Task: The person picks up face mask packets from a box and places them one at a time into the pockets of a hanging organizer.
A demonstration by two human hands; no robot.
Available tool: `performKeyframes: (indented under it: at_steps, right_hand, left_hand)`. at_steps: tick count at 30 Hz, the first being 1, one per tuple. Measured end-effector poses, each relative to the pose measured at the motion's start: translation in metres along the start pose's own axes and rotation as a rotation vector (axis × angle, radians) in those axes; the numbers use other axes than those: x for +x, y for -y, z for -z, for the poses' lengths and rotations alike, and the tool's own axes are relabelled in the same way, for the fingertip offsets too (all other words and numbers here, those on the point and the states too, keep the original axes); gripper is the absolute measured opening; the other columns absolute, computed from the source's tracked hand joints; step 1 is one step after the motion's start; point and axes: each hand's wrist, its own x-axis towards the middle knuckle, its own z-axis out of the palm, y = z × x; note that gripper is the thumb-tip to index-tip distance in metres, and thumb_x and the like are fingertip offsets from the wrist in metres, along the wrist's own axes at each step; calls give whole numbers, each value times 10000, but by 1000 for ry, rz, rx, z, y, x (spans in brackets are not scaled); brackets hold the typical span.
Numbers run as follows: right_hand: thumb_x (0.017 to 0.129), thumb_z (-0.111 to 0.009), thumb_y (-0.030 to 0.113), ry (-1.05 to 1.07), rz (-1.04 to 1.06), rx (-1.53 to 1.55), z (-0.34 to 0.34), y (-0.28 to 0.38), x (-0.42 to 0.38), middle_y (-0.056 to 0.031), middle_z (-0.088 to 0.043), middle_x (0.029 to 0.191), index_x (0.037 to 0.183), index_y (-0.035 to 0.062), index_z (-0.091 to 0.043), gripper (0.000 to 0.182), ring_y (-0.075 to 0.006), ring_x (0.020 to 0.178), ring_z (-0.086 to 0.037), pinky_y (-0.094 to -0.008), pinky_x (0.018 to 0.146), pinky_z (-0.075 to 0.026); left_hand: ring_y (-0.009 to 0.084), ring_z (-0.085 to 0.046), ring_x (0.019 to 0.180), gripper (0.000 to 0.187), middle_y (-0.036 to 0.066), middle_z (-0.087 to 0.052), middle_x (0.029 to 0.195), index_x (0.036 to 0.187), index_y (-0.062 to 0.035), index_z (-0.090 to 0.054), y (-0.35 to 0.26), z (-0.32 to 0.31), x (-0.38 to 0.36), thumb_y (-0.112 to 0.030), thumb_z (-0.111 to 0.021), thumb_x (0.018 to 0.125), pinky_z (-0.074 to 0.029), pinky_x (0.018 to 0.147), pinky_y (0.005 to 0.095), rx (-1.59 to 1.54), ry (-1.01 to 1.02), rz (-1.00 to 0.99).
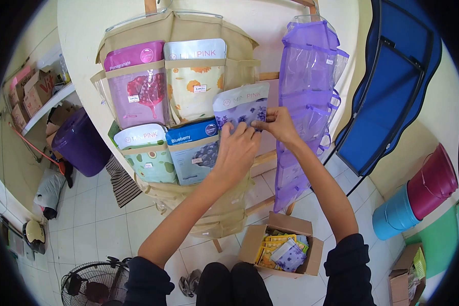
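Observation:
My right hand (280, 124) pinches the lower right edge of a Mini Pink packet (241, 103) with a purple flower print. My left hand (241, 148) is closed at the packet's bottom, its fingertips over the lower edge; the thumb is hidden. The packet leans slightly in front of a beige hanging organizer (242, 74) with clear pockets. Beside my left hand, a Blueberry packet (193, 150) fills a pocket, with an avocado-print packet (147, 159) to its left. Above them sit a Pomegranate packet (136, 86) and an orange-flower Mini Pink packet (195, 84).
A purple hanging organizer (306, 102) hangs to the right. Below stands an open cardboard box (313, 255) of packets. A blue folded panel (387, 86) leans right, above stacked buckets (392, 211). A fan (94, 283) and a purple bin (81, 143) stand left.

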Motion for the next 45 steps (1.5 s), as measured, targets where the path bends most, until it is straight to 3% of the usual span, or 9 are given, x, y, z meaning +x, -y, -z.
performKeyframes:
  at_steps: [9, 12, 15, 18, 23, 27, 33, 35, 45]
  right_hand:
    - [659, -710, 41, 92, -178, -213, 10, 7, -9, -41, -603, 591, 751, -19, -653, 124, -65, 489, -483, -240, 432, -408]
    - [641, -727, 63, 101, 15, -289, 12, -4, -5, -53, -603, 598, 746, -31, -645, 163, -71, 480, -493, -237, 431, -407]
    - [619, -744, 89, 195, -102, -291, 20, 27, 1, -70, -618, 641, 759, -47, -634, 224, -102, 516, -531, -258, 487, -441]
    - [588, -760, 131, 113, 168, -259, 29, 57, 12, -95, -632, 683, 789, -40, -635, 292, -159, 590, -582, -297, 581, -468]
    - [535, -780, 213, 30, 78, -899, 23, 104, 9, -111, -639, 779, 830, 59, -671, 350, -286, 802, -605, -365, 720, -466]
    - [517, -776, 191, 63, 218, -948, 13, 92, 11, -145, -613, 696, 766, 28, -664, 318, -282, 672, -594, -358, 609, -442]
    - [562, -755, 185, 141, 280, -1078, 6, 66, 7, -104, -626, 818, 846, 50, -633, 337, -283, 809, -583, -382, 690, -451]
    - [584, -744, 190, 288, 138, -1064, 6, 82, 6, -90, -610, 867, 884, 72, -601, 353, -288, 866, -557, -384, 732, -441]
    - [635, -659, 133, 261, 243, -1074, -3, 52, 6, -128, -592, 847, 849, 77, -600, 229, -304, 847, -553, -384, 707, -441]
  left_hand:
    - [191, -474, 805, 113, 24, -511, 795, 825, -87, -576, -15, -15, -3, -63, -563, 715, -298, 758, 394, -87, -133, 127]
    - [191, -471, 797, 126, 22, -506, 793, 832, -88, -579, -18, -17, -5, -62, -568, 709, -298, 754, 396, -76, -141, 152]
    - [189, -470, 802, 141, 20, -506, 792, 843, -90, -584, -19, -13, -7, -68, -574, 704, -300, 746, 395, -49, -179, 145]
    - [184, -475, 821, 151, 15, -516, 799, 847, -92, -588, -20, -11, -9, -72, -575, 698, -304, 741, 392, -8, -200, 135]
    - [182, -456, 887, 199, 28, -496, 818, 855, -73, -576, -28, -13, -8, -71, -552, 658, -317, 772, 391, 6, -212, 119]
    - [189, -454, 885, 191, 36, -496, 827, 837, -71, -570, -27, -14, -7, -73, -563, 646, -313, 775, 397, 2, -205, 124]
    - [182, -486, 845, 176, 8, -536, 823, 847, -83, -607, -29, -14, -6, -60, -572, 676, -309, 757, 400, 18, -227, 163]
    - [183, -487, 848, 177, 8, -537, 826, 849, -81, -610, -29, -15, -6, -64, -575, 676, -309, 761, 401, 19, -223, 163]
    - [192, -489, 852, 148, 18, -538, 838, 835, -81, -593, -28, -14, -5, -69, -577, 688, -300, 755, 401, -38, -251, 190]
